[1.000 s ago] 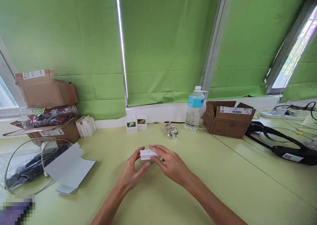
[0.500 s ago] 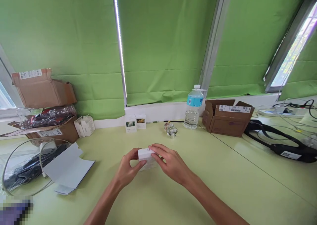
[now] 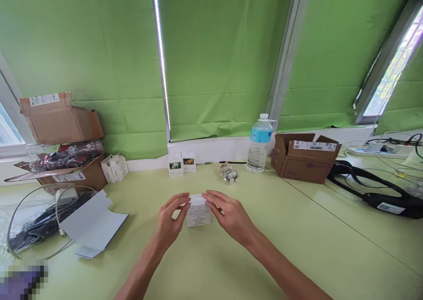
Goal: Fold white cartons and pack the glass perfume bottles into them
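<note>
A small white box [image 3: 198, 214] with fine printed text on its near face stands upright on the pale green table. My left hand [image 3: 172, 214] pinches its upper left edge between thumb and fingers. At the upper right edge, the fingers of my right hand [image 3: 228, 212] are closed on the box. The top of the box looks closed, though fingertips cover its corners. Beyond it stand two small white boxes with flower pictures, one with a white flower [image 3: 176, 165] and one with a yellow flower [image 3: 189, 162]. A shiny silver wrapped item [image 3: 229, 173] lies to their right.
A water bottle [image 3: 259, 145] and an open cardboard box [image 3: 304, 159] stand at the back right, beside a black strapped device [image 3: 380, 190]. On the left are stacked cardboard boxes [image 3: 59, 121], small white cartons [image 3: 114, 168], bagged cables [image 3: 39, 220] and a folded white card [image 3: 94, 223].
The box has turned so its printed face points toward me. My left thumb has moved up from its front to the upper left edge, and both hands now hold opposite sides.
</note>
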`<state>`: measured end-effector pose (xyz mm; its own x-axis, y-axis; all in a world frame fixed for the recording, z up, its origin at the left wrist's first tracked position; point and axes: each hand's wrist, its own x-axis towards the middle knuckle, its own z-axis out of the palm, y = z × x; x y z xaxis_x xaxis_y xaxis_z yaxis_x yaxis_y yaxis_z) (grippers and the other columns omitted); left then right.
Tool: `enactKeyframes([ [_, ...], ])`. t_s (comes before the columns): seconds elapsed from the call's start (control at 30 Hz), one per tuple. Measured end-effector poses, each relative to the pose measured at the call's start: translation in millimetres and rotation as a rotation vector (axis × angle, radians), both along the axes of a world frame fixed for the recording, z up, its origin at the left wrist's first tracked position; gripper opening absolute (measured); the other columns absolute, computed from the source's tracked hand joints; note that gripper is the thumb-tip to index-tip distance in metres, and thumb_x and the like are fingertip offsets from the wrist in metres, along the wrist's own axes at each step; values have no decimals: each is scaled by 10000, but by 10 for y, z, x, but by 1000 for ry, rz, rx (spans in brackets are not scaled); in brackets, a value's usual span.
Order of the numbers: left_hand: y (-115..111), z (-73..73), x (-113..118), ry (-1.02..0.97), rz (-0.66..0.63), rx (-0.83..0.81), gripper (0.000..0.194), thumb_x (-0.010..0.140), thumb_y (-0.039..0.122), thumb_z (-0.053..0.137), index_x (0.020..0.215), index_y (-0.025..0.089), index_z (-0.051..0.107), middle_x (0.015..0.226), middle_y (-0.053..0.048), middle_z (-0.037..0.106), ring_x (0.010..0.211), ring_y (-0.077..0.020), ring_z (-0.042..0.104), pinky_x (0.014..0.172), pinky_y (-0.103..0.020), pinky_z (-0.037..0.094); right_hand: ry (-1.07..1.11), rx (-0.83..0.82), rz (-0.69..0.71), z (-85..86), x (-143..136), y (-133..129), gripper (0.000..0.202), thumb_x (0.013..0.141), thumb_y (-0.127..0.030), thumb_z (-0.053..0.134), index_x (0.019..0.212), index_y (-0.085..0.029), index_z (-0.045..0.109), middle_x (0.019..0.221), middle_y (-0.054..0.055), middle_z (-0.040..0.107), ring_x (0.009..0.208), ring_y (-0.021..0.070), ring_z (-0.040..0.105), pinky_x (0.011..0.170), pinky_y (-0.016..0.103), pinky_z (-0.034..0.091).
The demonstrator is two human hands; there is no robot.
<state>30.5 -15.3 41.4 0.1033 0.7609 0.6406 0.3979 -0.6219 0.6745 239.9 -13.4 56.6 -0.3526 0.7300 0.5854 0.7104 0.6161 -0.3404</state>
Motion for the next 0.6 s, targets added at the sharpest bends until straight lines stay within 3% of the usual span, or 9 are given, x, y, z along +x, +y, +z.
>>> enactKeyframes([
  [0.6, 28, -57, -9, 31, 3, 20, 188, 904, 297, 521, 967, 240, 689, 1114, -66, 674, 1015, -208, 637, 756, -330, 588, 21, -2, -4, -13, 2, 10, 346, 982, -309, 374, 1209, -302, 635, 1246, 27, 634, 1028, 197, 647, 853, 343, 550],
])
